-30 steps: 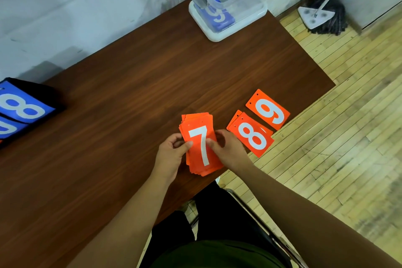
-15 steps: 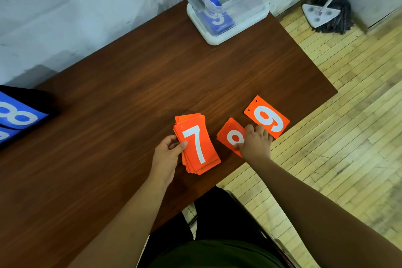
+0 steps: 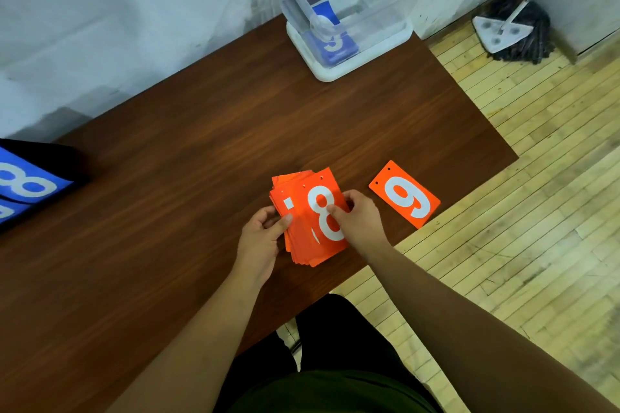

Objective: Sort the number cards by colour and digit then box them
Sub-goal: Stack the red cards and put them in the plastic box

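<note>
- While my left hand [image 3: 265, 238] grips the stack of orange cards [image 3: 298, 245] by its left edge, thumb on top and fingers curled beneath, my right hand [image 3: 360, 218] pinches the orange 8 card [image 3: 323, 211], thumb on its face and fingers round its right edge.
- That stack sits at the lower middle of the frame, near the front edge of the table [image 3: 201, 144]. Its long axis runs nearly top to bottom of the frame, leaning a little to the left.
- The 8 card lies over the stack, shifted right, its punched holes at the upper end and its digit upright.
- My right thumb covers part of the 8. Of the card beneath it only white scraps of a digit show, too little to read.
- I cannot tell whether the stack rests on the table or is lifted off it.
- Right of my right hand and apart from it, an orange 9 card [image 3: 404, 198] lies flat, its long axis slanting from upper left to lower right, holes at the upper left end.
- At the top middle stands a clear box [image 3: 379, 40] with a blue 9 card [image 3: 332, 40] inside, blurred by its wall.
- Blue cards [image 3: 27, 184] are cut off by the left edge of the frame.
- A mop [image 3: 513, 30] lies on the wooden floor at upper right.
</note>
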Action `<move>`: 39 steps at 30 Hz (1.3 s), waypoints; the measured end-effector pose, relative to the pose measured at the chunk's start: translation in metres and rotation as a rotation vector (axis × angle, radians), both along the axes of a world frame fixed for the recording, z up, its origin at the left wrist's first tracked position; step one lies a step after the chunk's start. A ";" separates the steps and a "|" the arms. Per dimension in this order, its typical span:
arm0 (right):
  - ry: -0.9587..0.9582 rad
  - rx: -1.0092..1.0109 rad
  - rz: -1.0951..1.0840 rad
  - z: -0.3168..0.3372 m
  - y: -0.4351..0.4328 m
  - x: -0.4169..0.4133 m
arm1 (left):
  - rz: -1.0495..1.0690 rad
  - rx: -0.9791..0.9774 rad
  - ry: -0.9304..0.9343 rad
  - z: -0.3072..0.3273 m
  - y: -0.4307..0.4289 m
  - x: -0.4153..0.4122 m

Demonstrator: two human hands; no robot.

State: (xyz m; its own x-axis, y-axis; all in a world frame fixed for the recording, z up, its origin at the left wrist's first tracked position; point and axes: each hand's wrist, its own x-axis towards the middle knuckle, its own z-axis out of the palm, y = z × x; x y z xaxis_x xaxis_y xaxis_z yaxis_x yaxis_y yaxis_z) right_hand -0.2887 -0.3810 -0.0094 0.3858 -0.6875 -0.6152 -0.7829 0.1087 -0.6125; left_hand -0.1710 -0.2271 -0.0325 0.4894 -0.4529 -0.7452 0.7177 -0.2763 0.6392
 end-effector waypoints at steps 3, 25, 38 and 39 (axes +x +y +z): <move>-0.003 -0.140 0.076 -0.004 0.004 0.000 | -0.043 -0.051 -0.015 0.003 -0.017 -0.008; 0.429 -0.340 0.260 -0.019 -0.065 -0.032 | 0.054 0.143 -0.064 0.004 -0.004 -0.005; -0.128 0.299 0.064 0.018 0.028 0.043 | 0.103 -0.026 -0.051 0.022 0.030 0.025; -0.130 0.350 0.078 0.018 0.035 0.046 | 0.112 -0.053 -0.029 0.024 0.033 0.026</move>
State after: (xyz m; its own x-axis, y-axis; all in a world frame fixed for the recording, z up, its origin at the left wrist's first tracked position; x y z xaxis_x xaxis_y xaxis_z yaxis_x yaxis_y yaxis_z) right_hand -0.2429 -0.3463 0.0085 0.5192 -0.4101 -0.7499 -0.7151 0.2721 -0.6439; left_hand -0.1449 -0.1942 -0.0086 0.5603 -0.4323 -0.7065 0.7228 -0.1613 0.6720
